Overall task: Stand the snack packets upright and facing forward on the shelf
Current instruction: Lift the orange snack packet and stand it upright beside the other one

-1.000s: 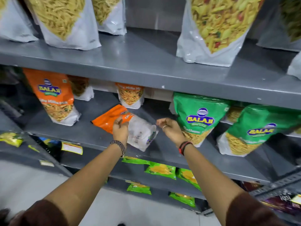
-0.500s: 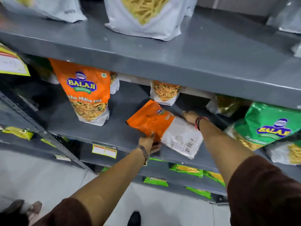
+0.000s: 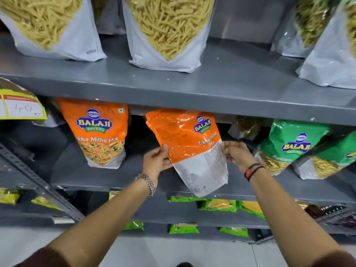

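An orange and white Tikha Mitha Mix packet (image 3: 185, 143) is held nearly upright over the middle grey shelf (image 3: 107, 180), leaning a little to the left, with its printed back side toward me. My left hand (image 3: 157, 160) grips its left edge and my right hand (image 3: 234, 153) grips its right edge. The packet's bottom corner hangs past the shelf's front lip. To its left a second orange packet (image 3: 100, 132) stands upright, front facing me.
Green Balaji packets (image 3: 289, 145) lean at the right of the same shelf. Big clear packets of yellow sev (image 3: 165, 31) stand on the shelf above. Small green packets (image 3: 217, 205) lie on lower shelves. A yellow price tag (image 3: 21, 106) hangs at the left.
The orange packet lay flat on the shelf one second ago. Both hands have taken its edges and raised it to nearly upright. The view has shifted left and closer.
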Available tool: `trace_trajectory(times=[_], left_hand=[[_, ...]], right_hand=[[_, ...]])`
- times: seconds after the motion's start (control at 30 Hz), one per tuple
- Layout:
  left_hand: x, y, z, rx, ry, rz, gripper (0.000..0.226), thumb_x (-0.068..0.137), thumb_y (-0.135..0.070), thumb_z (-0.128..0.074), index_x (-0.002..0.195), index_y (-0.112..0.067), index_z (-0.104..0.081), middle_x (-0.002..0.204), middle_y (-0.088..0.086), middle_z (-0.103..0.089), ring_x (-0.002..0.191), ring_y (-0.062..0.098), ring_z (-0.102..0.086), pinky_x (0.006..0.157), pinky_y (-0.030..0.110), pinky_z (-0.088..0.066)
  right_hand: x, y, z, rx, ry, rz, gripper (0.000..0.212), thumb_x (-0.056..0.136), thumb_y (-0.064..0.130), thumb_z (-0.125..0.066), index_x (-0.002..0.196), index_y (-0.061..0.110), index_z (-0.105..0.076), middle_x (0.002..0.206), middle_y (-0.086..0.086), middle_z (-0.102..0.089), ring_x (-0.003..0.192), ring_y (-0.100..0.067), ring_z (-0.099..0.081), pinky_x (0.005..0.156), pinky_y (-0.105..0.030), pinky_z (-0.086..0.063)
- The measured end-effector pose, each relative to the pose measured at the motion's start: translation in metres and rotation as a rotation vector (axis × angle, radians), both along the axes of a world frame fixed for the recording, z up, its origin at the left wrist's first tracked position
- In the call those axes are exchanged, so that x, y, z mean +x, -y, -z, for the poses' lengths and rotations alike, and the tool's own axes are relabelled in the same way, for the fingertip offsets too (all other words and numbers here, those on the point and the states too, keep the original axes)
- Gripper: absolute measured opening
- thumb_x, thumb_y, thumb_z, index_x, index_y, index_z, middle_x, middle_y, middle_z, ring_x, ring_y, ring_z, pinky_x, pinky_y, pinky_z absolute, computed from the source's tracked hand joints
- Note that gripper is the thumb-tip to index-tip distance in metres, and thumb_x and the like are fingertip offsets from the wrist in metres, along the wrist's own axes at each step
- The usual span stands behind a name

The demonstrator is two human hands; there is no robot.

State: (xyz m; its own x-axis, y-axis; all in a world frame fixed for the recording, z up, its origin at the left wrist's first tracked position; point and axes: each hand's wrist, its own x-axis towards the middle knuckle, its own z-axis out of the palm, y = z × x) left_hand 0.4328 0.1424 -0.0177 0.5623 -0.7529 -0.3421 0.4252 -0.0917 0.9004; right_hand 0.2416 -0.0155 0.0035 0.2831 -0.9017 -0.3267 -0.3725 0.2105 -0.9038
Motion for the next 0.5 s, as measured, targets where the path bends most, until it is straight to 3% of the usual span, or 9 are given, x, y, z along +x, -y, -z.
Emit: trace_trajectory(times=[0.07,0.17,0.23,0.3,0.4,0.5], left_hand=[[0.005,0.008,-0.018,-0.051,0.091,0.002,0.019,0.091,-0.023,-0.056,0.100,-0.007,-0.060,0.098,0.017,-0.066,0.047,0.005,-0.069,0.049,0.019,-0.057],[0.012,0.022,-0.036,-0.075,0.209,-0.023,0.015,0.089,-0.027,-0.059,0.090,-0.015,-0.066,0.089,0.010,-0.069,0.052,0.005,-0.070,0.051,0.019,-0.057],[0.016,0.030,-0.040,-0.036,0.258,-0.027,0.023,0.087,-0.030,-0.060,0.096,-0.011,-0.069,0.088,0.011,-0.070,0.069,0.017,-0.073,0.065,0.028,-0.060],[0.017,0.035,-0.036,-0.017,0.293,-0.019,0.023,0.087,-0.030,-0.060,0.095,-0.010,-0.070,0.090,0.014,-0.068,0.084,0.028,-0.069,0.075,0.034,-0.059],[0.015,0.035,-0.023,0.002,0.435,0.031,0.016,0.087,-0.032,-0.060,0.078,-0.021,-0.066,0.085,0.015,-0.065,0.085,0.027,-0.065,0.077,0.038,-0.059],[0.013,0.037,-0.017,0.069,0.566,0.036,0.028,0.090,-0.034,-0.055,0.092,-0.009,-0.068,0.094,0.020,-0.070,0.092,0.032,-0.068,0.089,0.046,-0.055]], right_hand=[[-0.001,-0.007,-0.009,-0.077,0.064,0.014,0.041,0.071,-0.017,-0.026,0.063,0.009,-0.056,0.075,-0.011,-0.059,0.069,-0.022,-0.053,0.066,-0.030,-0.046],[0.003,-0.009,-0.010,-0.141,0.121,0.088,0.038,0.079,-0.014,-0.035,0.062,0.013,-0.055,0.079,-0.008,-0.062,0.074,-0.018,-0.054,0.069,-0.022,-0.052],[0.009,-0.007,-0.001,-0.139,0.138,0.134,0.033,0.083,-0.009,-0.043,0.064,0.016,-0.056,0.083,-0.009,-0.062,0.081,-0.020,-0.055,0.082,-0.032,-0.051],[0.013,-0.007,0.014,-0.132,0.112,0.157,0.033,0.084,-0.006,-0.046,0.063,0.017,-0.056,0.076,-0.007,-0.061,0.082,-0.022,-0.053,0.082,-0.036,-0.048],[0.014,-0.014,0.033,-0.114,0.089,0.168,0.033,0.088,-0.001,-0.048,0.062,0.018,-0.055,0.077,-0.010,-0.061,0.083,-0.022,-0.053,0.087,-0.044,-0.050],[0.013,-0.015,0.039,-0.082,0.152,0.186,0.031,0.092,0.003,-0.046,0.067,0.018,-0.057,0.090,-0.016,-0.063,0.087,-0.024,-0.057,0.097,-0.049,-0.049]])
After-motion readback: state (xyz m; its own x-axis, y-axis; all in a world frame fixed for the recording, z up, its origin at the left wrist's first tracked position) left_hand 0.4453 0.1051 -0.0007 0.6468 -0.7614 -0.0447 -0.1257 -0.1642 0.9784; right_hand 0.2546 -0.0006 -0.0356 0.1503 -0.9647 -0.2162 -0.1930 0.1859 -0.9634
